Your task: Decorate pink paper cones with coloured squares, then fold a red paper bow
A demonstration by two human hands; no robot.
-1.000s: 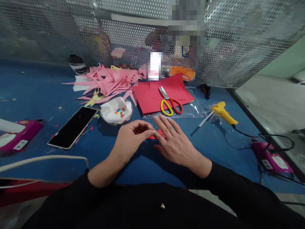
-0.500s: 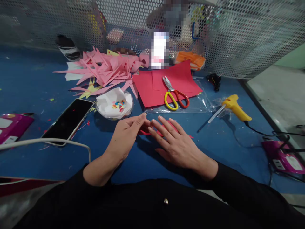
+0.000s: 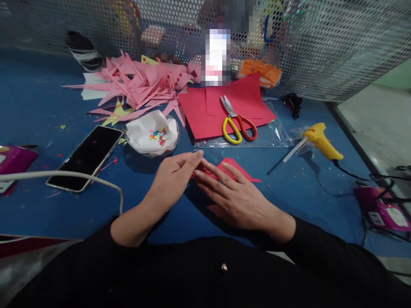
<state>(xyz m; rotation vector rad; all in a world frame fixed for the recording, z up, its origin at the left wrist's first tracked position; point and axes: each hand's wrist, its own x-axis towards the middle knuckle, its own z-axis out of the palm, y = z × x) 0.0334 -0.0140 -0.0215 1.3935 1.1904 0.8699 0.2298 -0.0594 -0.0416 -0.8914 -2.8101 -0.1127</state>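
A small piece of folded red paper (image 3: 239,169) lies on the blue table in front of me, partly covered by my fingers. My left hand (image 3: 171,179) is closed at the paper's left end, thumb on top; its other fingertips are mostly hidden. Across the paper's near edge my right hand (image 3: 236,194) rests with its fingers stretched out, their tips close to the left thumb. Beyond the paper, scissors (image 3: 233,122) with one yellow and one red handle lie on larger red sheets (image 3: 199,115). A paper-lined bowl (image 3: 138,134) of small coloured bits stands past my left hand.
Pink cut-paper strips (image 3: 144,85) are heaped at the back left. A dark-screened phone (image 3: 88,158) and a white cable (image 3: 80,174) lie left. To the right are a yellow glue gun (image 3: 323,141) and a purple power box (image 3: 382,209). A perforated metal screen (image 3: 308,55) closes the back.
My right hand has slid slightly left along the red paper, uncovering more of its right end. The left hand stays closed in nearly the same place. The whole view has shifted slightly.
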